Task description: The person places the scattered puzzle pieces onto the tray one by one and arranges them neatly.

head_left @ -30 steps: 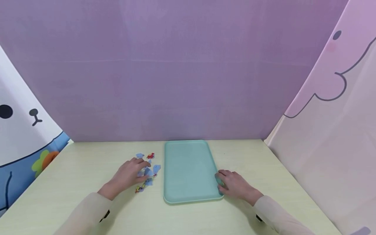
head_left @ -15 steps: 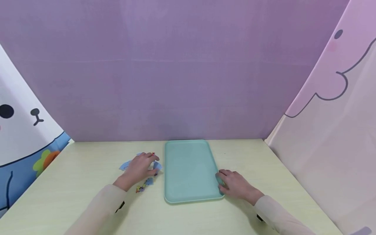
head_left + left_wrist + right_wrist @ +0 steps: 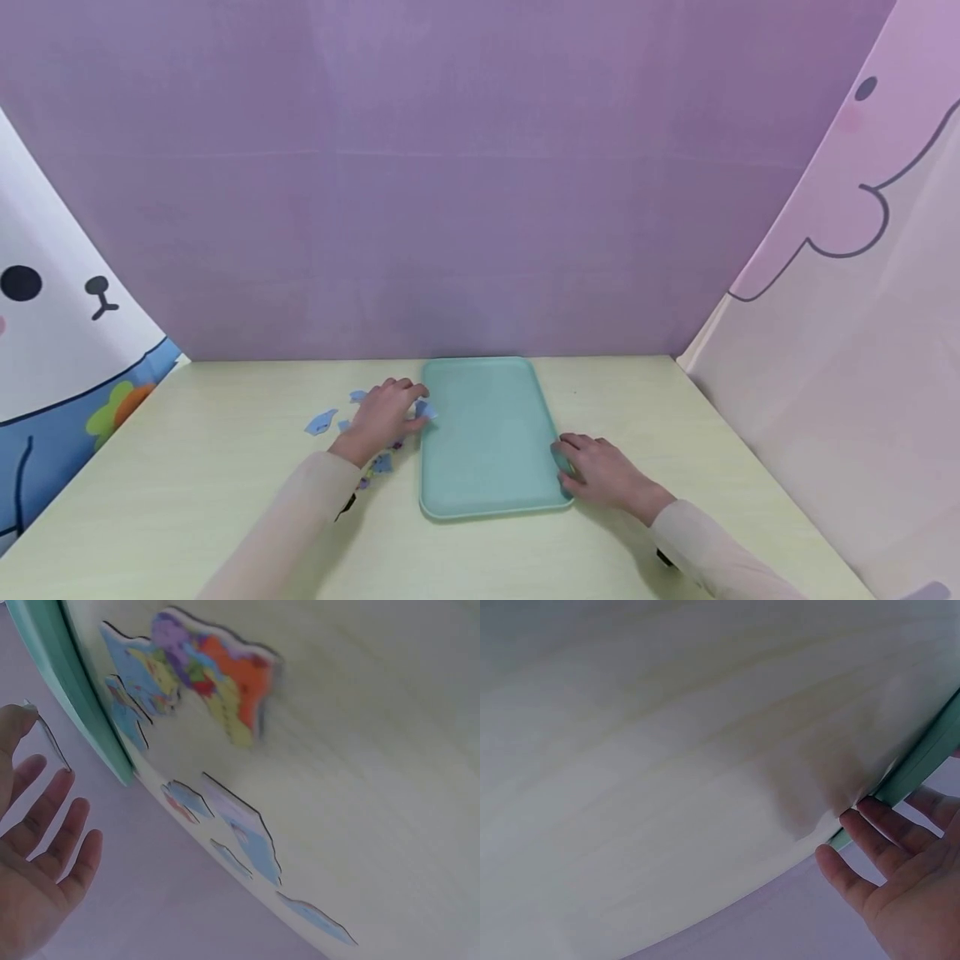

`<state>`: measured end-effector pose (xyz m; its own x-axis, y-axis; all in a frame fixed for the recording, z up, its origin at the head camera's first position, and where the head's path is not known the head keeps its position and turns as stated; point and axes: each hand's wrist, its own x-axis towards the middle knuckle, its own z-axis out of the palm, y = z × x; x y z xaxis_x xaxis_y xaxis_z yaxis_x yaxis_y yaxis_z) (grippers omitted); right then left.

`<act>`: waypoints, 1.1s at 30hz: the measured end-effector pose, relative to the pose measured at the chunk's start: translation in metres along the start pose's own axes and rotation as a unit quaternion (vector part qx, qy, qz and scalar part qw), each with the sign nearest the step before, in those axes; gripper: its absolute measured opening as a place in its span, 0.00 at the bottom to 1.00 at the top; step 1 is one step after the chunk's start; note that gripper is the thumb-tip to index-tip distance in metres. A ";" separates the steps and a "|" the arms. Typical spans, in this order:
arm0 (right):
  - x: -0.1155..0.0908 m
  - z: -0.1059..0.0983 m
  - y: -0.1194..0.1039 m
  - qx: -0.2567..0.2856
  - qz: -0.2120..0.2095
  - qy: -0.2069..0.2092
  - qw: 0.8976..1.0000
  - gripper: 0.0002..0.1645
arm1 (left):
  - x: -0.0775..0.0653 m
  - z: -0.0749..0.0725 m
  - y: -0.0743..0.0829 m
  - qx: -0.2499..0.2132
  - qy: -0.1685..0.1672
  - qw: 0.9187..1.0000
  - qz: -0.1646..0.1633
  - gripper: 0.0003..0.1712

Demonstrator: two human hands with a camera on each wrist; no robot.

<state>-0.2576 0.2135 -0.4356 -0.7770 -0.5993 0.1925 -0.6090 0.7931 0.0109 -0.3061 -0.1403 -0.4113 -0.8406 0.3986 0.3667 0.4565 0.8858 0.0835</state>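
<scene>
My left hand (image 3: pixel 382 417) pinches a light blue puzzle piece (image 3: pixel 425 409) between thumb and fingers, over the left rim of the mint green tray (image 3: pixel 487 442). In the left wrist view this piece shows edge-on as a thin sliver (image 3: pixel 52 742). Several flat puzzle pieces printed with coloured patches lie on the table left of the tray, partly hidden by the left hand. A large multicoloured piece (image 3: pixel 232 679) shows among them, and a blue piece (image 3: pixel 321 422) lies farthest left. My right hand (image 3: pixel 607 475) holds the tray's right edge, fingers at the rim.
A pale wooden table (image 3: pixel 480 558) bears everything. Its far edge meets a purple cloth backdrop (image 3: pixel 480 208), close behind the tray. Printed cloths with cartoon figures hang at the left (image 3: pixel 60 350) and right (image 3: pixel 840 375) sides.
The left hand has moved right and away from the person, from the pieces to the tray's left rim, carrying a puzzle piece. A blue piece now lies farther left. The right hand stays put.
</scene>
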 end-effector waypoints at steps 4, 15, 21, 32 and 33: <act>-0.001 -0.001 -0.001 -0.003 0.002 -0.005 1.000 0.24 | 0.006 0.004 0.003 0.003 -0.017 1.000 -0.016 0.23; -0.003 -0.001 0.000 -0.003 0.006 -0.005 1.000 0.25 | 0.020 0.017 0.003 0.007 0.020 1.000 -0.022 0.22; -0.004 0.001 0.000 -0.003 0.006 -0.007 1.000 0.25 | 0.027 0.024 0.005 0.014 0.027 0.999 -0.028 0.21; -0.005 0.000 -0.001 -0.002 0.009 -0.005 1.000 0.25 | 0.039 0.032 0.003 0.014 0.034 0.999 -0.038 0.21; -0.005 0.000 -0.001 -0.001 0.009 -0.005 1.000 0.25 | 0.040 0.033 0.003 0.014 0.036 0.998 -0.039 0.21</act>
<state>-0.2526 0.2156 -0.4367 -0.7897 -0.5854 0.1834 -0.5942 0.8043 0.0086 -0.3478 -0.1141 -0.4271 -0.8495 0.3110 0.4262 0.3817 0.9199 0.0897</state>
